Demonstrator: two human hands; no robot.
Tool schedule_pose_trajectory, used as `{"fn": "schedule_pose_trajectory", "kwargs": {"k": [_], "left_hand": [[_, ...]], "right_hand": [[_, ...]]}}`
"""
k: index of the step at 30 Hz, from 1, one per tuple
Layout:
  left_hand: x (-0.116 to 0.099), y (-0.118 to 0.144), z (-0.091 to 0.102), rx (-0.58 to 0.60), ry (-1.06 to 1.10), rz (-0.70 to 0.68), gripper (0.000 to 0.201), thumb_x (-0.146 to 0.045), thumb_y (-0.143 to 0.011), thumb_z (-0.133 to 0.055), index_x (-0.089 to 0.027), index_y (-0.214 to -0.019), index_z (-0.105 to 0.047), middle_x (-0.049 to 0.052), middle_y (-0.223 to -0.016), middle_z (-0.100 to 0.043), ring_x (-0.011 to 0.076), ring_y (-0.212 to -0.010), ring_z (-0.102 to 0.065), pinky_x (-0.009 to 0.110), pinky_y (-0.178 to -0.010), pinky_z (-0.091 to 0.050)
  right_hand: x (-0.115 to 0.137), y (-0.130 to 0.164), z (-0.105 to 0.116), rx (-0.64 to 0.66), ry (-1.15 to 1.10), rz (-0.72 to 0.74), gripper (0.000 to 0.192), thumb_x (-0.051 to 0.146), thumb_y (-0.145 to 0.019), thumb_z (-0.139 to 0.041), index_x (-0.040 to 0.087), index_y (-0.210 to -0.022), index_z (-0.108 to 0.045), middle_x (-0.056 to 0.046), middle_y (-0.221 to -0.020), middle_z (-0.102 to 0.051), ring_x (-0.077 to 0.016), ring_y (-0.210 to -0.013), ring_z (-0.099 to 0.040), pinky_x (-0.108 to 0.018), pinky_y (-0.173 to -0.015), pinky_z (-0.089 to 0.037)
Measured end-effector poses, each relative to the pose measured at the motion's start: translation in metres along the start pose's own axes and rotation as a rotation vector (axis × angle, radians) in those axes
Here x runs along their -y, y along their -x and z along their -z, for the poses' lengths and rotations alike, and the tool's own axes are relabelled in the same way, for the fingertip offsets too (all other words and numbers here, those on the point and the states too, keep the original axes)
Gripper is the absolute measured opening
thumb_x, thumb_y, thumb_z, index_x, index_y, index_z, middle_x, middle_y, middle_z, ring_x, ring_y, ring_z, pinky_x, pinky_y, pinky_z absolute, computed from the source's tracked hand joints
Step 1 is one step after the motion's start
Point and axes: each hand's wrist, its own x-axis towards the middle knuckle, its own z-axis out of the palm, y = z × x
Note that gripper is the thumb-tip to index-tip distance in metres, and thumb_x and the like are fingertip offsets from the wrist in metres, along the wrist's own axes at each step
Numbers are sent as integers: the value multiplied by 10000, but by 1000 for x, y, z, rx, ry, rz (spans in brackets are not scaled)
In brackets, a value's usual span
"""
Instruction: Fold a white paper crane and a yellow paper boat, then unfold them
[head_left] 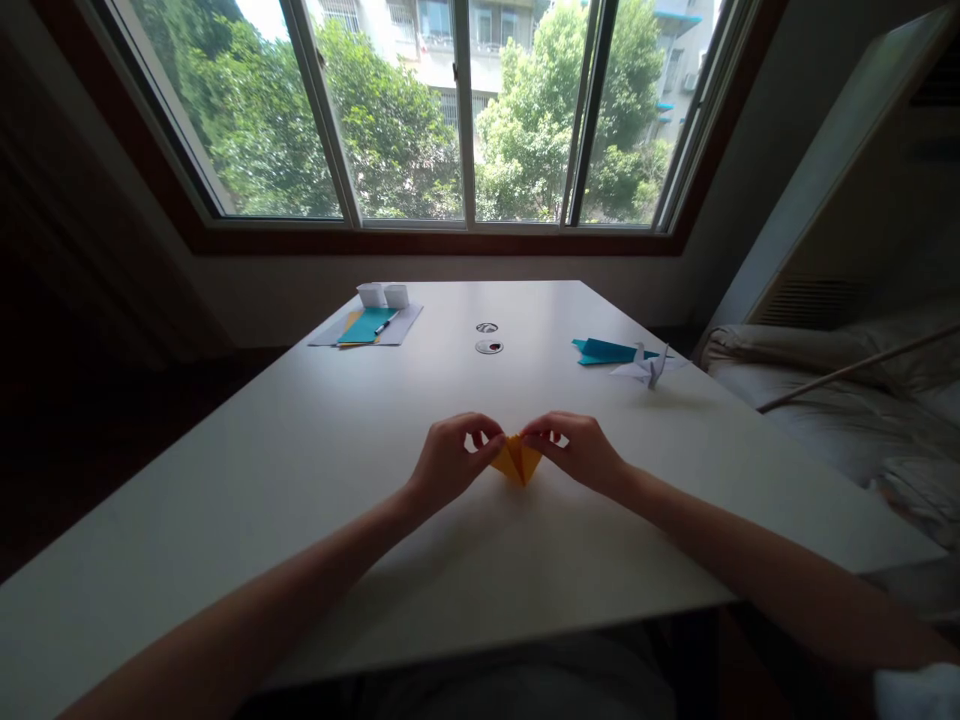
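left hand (448,462) + right hand (579,450) | both pinching orange folded paper (516,460) | over white table (315,450)

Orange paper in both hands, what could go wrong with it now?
The orange paper is small and pinched at its top by the left hand and right hand, so a hard pull might tear it or bend a fold crooked. Its tip only touches the white table, so it may slip sideways.
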Motion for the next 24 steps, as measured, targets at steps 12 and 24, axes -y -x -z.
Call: {"fn": "schedule_pose_trajectory", "kwargs": {"k": [12,24], "left_hand": [[5,-1,0,47,32,16,90,-164,-706,-517,-167,-716,-607,-14,-644,-610,96,-577,-515,201,-550,-393],[12,-5,6,120,19,106,117,-192,-681,-524,-160,-695,-635,4,-642,-616,109,-589,-518,206,-541,-388]], "right_hand": [[-3,1,8,106,124,130,210,306,-875,-440,209,-937,-615,-43,-824,-668,-120,-654,-586,-243,-606,-459],[-15,-1,22,157,38,66,112,256,-789,-528,182,-796,-612,-28,-735,-648,-112,-632,-584,-227,-564,-480]]}}
